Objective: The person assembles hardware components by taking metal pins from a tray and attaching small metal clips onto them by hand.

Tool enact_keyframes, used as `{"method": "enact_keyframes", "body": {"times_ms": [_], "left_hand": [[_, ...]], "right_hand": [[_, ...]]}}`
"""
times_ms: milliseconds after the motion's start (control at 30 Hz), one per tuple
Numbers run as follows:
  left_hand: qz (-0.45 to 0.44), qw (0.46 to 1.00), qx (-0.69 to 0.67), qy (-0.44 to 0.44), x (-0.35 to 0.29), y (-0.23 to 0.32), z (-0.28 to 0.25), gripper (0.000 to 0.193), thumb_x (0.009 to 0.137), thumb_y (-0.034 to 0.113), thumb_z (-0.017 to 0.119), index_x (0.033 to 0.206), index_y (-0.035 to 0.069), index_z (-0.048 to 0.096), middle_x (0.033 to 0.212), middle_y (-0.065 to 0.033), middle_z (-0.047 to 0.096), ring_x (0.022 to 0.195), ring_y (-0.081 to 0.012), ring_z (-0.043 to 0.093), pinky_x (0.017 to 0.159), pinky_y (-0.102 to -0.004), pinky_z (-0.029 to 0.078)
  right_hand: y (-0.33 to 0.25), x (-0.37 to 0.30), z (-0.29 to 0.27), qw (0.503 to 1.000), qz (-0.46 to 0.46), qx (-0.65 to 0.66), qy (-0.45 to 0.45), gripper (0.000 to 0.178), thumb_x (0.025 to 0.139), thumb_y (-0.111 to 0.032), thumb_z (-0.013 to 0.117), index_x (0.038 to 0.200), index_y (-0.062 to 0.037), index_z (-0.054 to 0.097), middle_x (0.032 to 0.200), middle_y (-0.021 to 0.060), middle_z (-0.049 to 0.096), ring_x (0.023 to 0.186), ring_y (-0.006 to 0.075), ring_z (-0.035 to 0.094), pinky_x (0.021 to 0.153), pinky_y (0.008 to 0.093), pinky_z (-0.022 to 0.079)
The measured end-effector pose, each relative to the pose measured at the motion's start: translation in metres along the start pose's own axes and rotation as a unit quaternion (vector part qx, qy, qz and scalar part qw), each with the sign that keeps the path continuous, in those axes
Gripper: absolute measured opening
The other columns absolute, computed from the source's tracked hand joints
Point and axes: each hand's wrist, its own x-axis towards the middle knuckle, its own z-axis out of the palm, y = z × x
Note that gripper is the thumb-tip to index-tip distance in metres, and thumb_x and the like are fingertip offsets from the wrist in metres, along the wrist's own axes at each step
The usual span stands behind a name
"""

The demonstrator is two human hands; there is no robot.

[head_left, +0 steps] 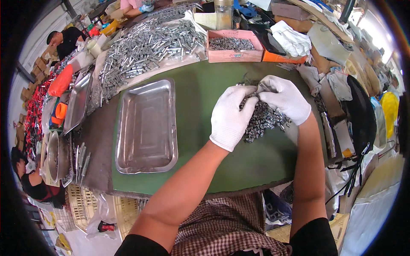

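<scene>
Resting on a pile of small metal parts point(265, 119), the left hand point(230, 117) and right hand point(285, 99) meet, fingertips pinched together on one part. That pile lies right of the tray point(147, 123), on the green mat point(213, 81).

Small grey metal parts point(265, 119), heaped on green mat, perhaps clips.

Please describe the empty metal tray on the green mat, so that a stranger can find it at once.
Start at the green mat that covers the table. The metal tray lies on its left part, left of the left hand. Unlike the other tray further left, it lies flat and wholly on the mat.
</scene>
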Motion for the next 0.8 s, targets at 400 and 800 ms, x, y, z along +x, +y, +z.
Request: {"method": "enact_keyframes", "body": {"times_ms": [400,800], "left_hand": [[-0.070,0.990,0.087,-0.086,-0.005,-0.002,0.006,0.015,0.086,0.017,0.065,0.090,0.003,0.067,0.091,-0.0172,0.065,0.085,-0.0352,0.063,0.078,-0.0413,0.049],[0.112,0.951,0.193,-0.216,-0.010,0.002,0.005,0.011,0.076,0.020,0.069,0.080,0.010,0.068,0.080,-0.0088,0.063,0.082,-0.0303,0.061,0.073,-0.0440,0.048]], "right_hand": [[0.002,-0.006,0.001,0.994,-0.085,-0.073,-0.005,0.027,0.079,-0.013,0.066,0.102,0.0022,0.061,0.091,0.0115,0.067,0.086,0.0160,0.064,0.082,0.0302,0.051],[0.012,-0.006,-0.023,0.918,-0.080,-0.366,-0.128,0.037,0.073,-0.034,0.065,0.094,-0.0044,0.068,0.087,0.0213,0.064,0.086,0.0388,0.062,0.075,0.0455,0.049]]}}
